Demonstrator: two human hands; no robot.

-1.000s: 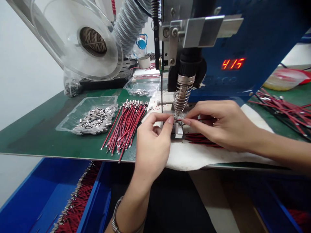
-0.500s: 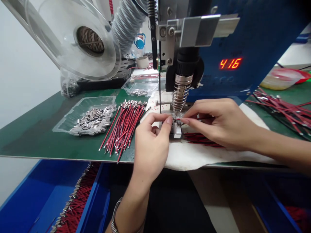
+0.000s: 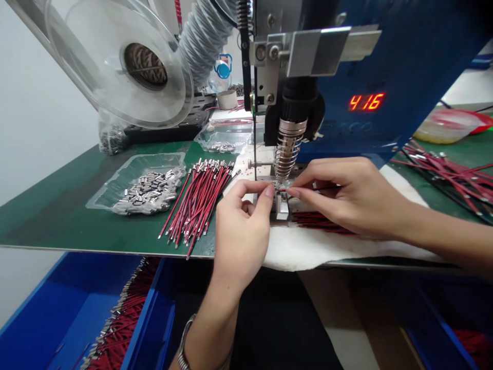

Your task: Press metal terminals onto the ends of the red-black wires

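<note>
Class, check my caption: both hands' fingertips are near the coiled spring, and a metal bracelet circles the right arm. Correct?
No, the head view shows the metal bracelet circling the left arm, not the right. The fingertips of the left hand and right hand are indeed near the coiled spring.

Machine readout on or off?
On: the display on the blue machine glows red, reading 416, above the right hand in the head view.

Red digital display (image 3: 366, 102): 416 | on: blue machine (image 3: 416, 61) | lettering (image 3: 346, 126) beneath: too faint to read
</note>
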